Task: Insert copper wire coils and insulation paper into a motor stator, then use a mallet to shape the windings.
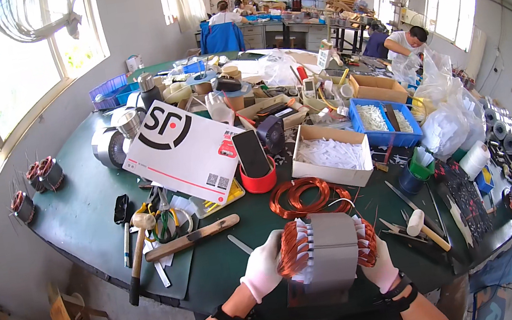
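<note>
A motor stator point(329, 248) with a grey laminated core lies on its side at the table's near edge. Copper windings and white insulation slips stick out at both ends. My left hand point(264, 266), in a white glove, grips the copper coil end on the left. On the other side, my gloved right hand point(380, 265) is closed against the right coil end, its fingers partly hidden behind the winding. Just beyond the stator lie loose rings of copper wire point(301, 198). Close by my left hand is a thin pale strip point(240, 244).
Left: a mallet point(141, 230), a wooden bar point(191, 238), scissors point(166, 221) and a white printed sheet point(179, 151). Right: a white-headed mallet point(427, 230) and several hand tools. Behind: a phone point(250, 154) on a red holder, a box of white slips point(331, 155). Other people work farther off.
</note>
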{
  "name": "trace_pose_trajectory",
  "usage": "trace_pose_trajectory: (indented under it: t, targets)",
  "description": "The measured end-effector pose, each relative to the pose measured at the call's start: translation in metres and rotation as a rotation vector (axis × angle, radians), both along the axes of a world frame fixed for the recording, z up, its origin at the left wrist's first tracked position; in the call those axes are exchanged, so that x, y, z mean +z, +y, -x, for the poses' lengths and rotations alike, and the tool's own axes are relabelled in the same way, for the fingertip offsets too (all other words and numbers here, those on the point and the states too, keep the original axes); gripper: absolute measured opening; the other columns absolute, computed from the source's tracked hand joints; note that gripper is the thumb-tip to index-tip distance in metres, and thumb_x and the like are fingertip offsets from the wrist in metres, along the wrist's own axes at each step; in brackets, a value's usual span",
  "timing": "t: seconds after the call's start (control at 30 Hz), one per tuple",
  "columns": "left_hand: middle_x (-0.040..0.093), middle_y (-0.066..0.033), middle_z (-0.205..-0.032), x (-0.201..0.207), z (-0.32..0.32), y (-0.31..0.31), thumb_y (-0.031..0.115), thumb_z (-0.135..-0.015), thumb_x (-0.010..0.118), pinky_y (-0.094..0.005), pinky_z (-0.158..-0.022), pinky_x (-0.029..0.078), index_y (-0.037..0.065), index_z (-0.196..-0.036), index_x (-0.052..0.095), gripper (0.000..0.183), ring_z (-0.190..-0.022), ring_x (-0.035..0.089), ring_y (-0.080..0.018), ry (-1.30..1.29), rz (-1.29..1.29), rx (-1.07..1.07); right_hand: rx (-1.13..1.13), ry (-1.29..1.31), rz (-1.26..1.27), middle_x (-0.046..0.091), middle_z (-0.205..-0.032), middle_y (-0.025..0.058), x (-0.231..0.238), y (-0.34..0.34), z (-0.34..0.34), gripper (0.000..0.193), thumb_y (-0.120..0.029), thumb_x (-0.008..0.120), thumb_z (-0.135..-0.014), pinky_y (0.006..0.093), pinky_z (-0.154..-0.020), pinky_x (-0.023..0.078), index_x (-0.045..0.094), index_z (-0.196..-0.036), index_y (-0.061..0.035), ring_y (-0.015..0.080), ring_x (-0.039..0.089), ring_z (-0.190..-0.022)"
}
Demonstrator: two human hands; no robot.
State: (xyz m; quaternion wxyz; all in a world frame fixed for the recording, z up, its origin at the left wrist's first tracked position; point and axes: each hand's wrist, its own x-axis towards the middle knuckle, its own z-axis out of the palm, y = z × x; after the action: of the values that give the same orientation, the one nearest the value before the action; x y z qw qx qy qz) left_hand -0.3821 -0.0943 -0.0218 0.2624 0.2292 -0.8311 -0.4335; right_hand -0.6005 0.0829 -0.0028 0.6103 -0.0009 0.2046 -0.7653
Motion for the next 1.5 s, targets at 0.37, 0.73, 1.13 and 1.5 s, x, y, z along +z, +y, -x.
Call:
trace_pose_trajectory:
  t: [0.37,0.73,1.13,1.5]
  targets:
    - [0.064,-0.0051,-0.128,-0.032,0.010,0.003,-0.006,-0.101,0.052,-0.0264,-0.091,0.055,0.002,-0.142,0.052,0.041,-0.110,0.066,-0.0133,0.214,0.041,-0.166,-0.280,1.598,-0.535,0.071,-0.086,0.0218,-0.067,0.009,-0.005,0.020,-0.008,0.070,-0.091,0.0395,-0.071,0.055,0.057,-0.104,0.0004,0.0379,0.074,-0.087]
    - [0.063,-0.0027,-0.121,-0.034,0.004,-0.014,0.006,-0.105,0.052,-0.0284,-0.080,0.054,0.004,-0.144,0.049,0.039,-0.097,0.065,-0.0150,0.331,-0.820,-0.260,-0.169,1.592,-0.488,0.071,-0.084,0.0198,-0.063,0.017,0.003,0.036,-0.009,0.079,-0.083,0.0396,-0.070,0.056,0.059,-0.112,-0.0005,0.0397,0.073,-0.081]
    - [0.067,-0.0061,-0.099,0.030,-0.098,-0.264,0.024,-0.096,0.070,-0.0265,-0.049,0.046,0.002,-0.123,0.061,0.036,-0.065,0.069,-0.0190,0.392,-0.769,0.757,-0.409,1.980,-0.876,0.070,-0.110,0.0200,-0.028,0.145,0.039,0.021,-0.016,0.060,-0.102,0.0425,-0.095,0.051,0.067,-0.112,0.0005,0.0385,0.066,-0.105]
    - [0.063,-0.0092,-0.071,0.200,-0.117,-0.253,0.013,-0.098,0.058,-0.0348,-0.062,0.047,-0.005,-0.096,0.066,0.020,-0.062,0.056,-0.0140,0.473,0.520,1.034,-0.485,2.226,-0.915,0.069,-0.108,0.0196,-0.051,0.141,0.038,0.020,-0.017,0.061,-0.101,0.0454,-0.094,0.051,0.068,-0.109,-0.0006,0.0398,0.065,-0.102]
